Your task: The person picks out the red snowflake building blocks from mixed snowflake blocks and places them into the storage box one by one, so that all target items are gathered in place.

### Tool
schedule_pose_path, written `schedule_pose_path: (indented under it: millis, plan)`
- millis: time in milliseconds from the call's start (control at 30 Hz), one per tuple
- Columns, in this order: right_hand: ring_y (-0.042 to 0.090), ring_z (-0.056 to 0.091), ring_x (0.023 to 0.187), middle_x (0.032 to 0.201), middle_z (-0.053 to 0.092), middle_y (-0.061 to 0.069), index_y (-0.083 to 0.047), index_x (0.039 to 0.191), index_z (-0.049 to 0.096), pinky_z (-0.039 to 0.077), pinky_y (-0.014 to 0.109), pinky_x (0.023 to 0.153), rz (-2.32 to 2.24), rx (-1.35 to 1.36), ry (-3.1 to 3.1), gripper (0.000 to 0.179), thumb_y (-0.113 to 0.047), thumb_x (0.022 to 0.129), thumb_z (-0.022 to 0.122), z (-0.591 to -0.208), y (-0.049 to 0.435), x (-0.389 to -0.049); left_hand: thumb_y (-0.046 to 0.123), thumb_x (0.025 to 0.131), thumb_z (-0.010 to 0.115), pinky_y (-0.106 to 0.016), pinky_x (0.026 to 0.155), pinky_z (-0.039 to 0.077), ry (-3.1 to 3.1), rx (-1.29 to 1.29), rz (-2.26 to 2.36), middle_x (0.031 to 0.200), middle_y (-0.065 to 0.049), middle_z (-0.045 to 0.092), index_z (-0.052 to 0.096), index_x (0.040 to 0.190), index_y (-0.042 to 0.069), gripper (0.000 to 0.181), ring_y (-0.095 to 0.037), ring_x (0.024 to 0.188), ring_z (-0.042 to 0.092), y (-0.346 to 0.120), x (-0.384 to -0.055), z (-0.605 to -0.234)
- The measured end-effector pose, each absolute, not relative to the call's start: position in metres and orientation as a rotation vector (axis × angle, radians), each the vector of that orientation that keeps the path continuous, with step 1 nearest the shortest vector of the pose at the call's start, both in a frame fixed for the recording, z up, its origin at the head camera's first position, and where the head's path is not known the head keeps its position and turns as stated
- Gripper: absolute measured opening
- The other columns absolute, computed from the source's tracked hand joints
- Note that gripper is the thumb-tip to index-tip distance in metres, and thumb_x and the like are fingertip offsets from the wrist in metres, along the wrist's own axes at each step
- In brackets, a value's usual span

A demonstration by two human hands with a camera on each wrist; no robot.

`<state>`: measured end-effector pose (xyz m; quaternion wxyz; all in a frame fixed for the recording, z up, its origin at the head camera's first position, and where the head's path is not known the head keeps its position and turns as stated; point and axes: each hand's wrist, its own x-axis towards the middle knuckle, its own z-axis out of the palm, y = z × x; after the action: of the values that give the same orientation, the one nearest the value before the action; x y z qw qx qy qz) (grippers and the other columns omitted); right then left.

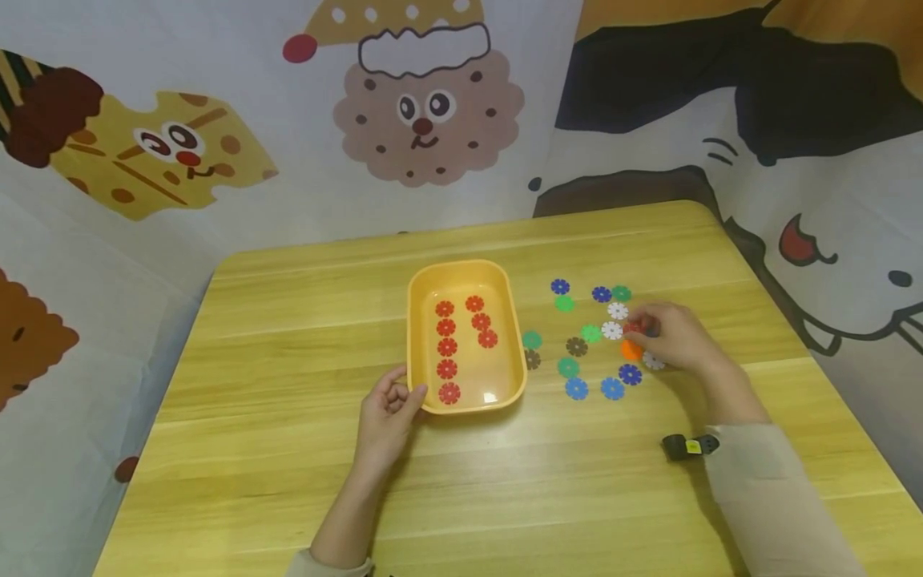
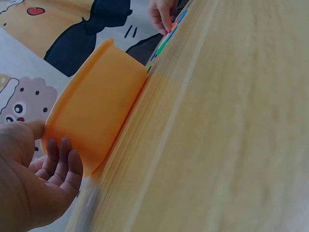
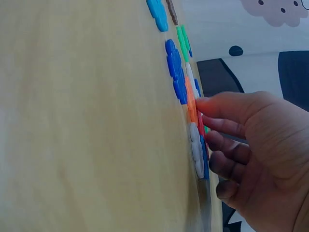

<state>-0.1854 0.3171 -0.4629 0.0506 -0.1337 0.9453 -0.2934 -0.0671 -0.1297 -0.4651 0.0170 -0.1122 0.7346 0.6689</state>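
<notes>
A yellow-orange plastic tray (image 1: 515, 377) holds several red snowflake discs (image 1: 447, 347), in one column at the left and a shorter one at the right. My left hand (image 1: 389, 417) grips the tray's near left corner, thumb at the rim and fingers curled against the outer wall (image 2: 96, 106). Right of the tray, my right hand (image 1: 674, 336) has thumb and forefinger on a red disc (image 1: 632, 328) among the loose discs. An orange disc (image 1: 630, 350) lies just below those fingertips, with white discs (image 1: 611, 330) beside them. The red disc (image 3: 201, 126) is partly hidden behind others in the right wrist view.
Blue discs (image 1: 612, 389), green discs (image 1: 568, 368) and brown discs (image 1: 577, 347) lie spread flat between tray and right hand. A small black device (image 1: 688, 446) shows by the right sleeve. The wood-grain table (image 1: 288, 336) meets a cartoon-printed cloth (image 1: 288, 208) behind.
</notes>
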Motion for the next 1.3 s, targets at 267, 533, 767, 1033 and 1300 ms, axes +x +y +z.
schedule_pose_path:
  millis: [267, 533, 767, 1033, 1300]
  plan:
    - [0.024, 0.055, 0.086, 0.102, 0.066, 0.011, 0.0, 0.121, 0.067, 0.048, 0.033, 0.071, -0.863, -0.397, 2.782, 0.033, -0.017, 0.094, 0.074, -0.46, 0.324, -0.186, 0.008, 0.095, 0.071, -0.022, 0.065, 0.057, 2.274, -0.337, 2.098, 0.081, -0.01, 0.063, 0.061, 0.131, 0.004, 0.038, -0.014, 0.067, 0.06, -0.13, -0.067, -0.466]
    - [0.026, 0.057, 0.094, 0.106, 0.064, 0.014, 0.002, 0.114, 0.062, 0.049, 0.036, 0.081, -0.907, -0.389, 2.716, 0.031, -0.018, 0.094, 0.075, -0.456, 0.326, -0.183, 0.009, 0.095, 0.072, -0.021, 0.064, 0.056, 2.273, -0.353, 2.093, 0.08, -0.007, 0.062, 0.061, 0.131, 0.004, 0.038, -0.013, 0.067, 0.06, -0.131, -0.067, -0.465]
    - [0.023, 0.059, 0.083, 0.101, 0.066, 0.012, -0.003, 0.119, 0.059, 0.051, 0.028, 0.066, -0.958, -0.356, 2.718, 0.028, -0.015, 0.097, 0.071, -0.459, 0.33, -0.182, 0.01, 0.095, 0.071, -0.02, 0.063, 0.056, 2.277, -0.36, 2.074, 0.081, -0.008, 0.062, 0.06, 0.132, 0.004, 0.038, -0.013, 0.068, 0.059, -0.131, -0.068, -0.464]
    - [0.02, 0.051, 0.073, 0.092, 0.065, 0.008, -0.002, 0.124, 0.063, 0.045, 0.026, 0.055, -0.942, -0.378, 2.747, 0.038, -0.017, 0.092, 0.077, -0.459, 0.331, -0.18, 0.009, 0.096, 0.071, -0.021, 0.063, 0.056, 2.283, -0.348, 2.067, 0.082, -0.009, 0.063, 0.059, 0.133, 0.004, 0.04, -0.013, 0.068, 0.06, -0.13, -0.069, -0.464]
    - [0.021, 0.056, 0.074, 0.089, 0.066, 0.005, -0.006, 0.118, 0.066, 0.049, 0.026, 0.056, -0.985, -0.38, 2.8, 0.035, -0.029, 0.094, 0.075, -0.461, 0.323, -0.179, 0.008, 0.096, 0.07, -0.021, 0.064, 0.057, 2.282, -0.344, 2.078, 0.081, -0.009, 0.062, 0.06, 0.131, 0.004, 0.037, -0.014, 0.068, 0.06, -0.13, -0.068, -0.466]
